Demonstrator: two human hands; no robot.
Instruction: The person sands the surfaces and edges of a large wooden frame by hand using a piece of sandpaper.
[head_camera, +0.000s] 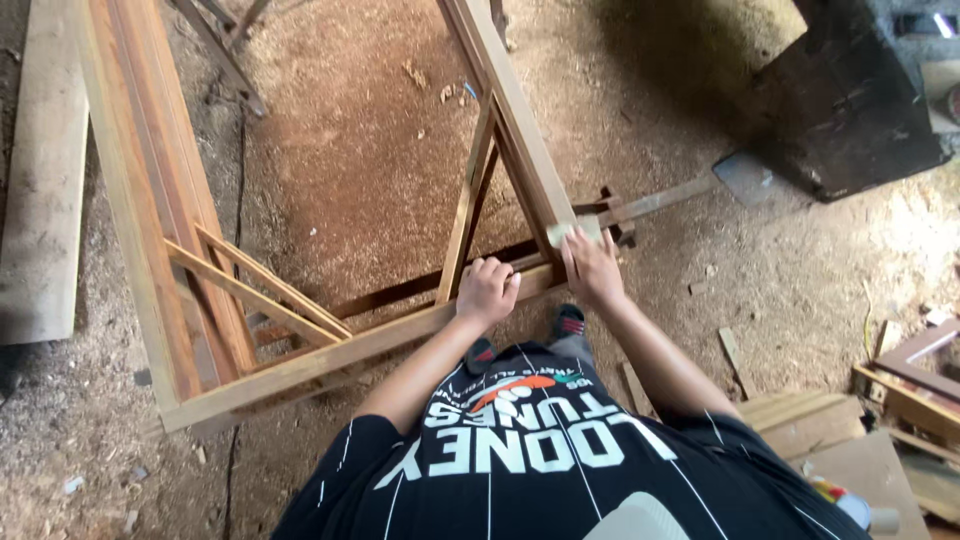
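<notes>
At frame corner, you sand the joint.
Your right hand (592, 268) presses a sandpaper pad (574, 233) flat on the wooden frame (350, 345); left hand (486, 290), fisted, braces the rail. Keep pressure even, strokes along grain.

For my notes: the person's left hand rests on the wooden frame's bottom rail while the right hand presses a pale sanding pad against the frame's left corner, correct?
Not quite. In the head view the right hand presses the pale sanding pad at the right corner of the wooden frame; the left hand does rest on its rail.
</notes>
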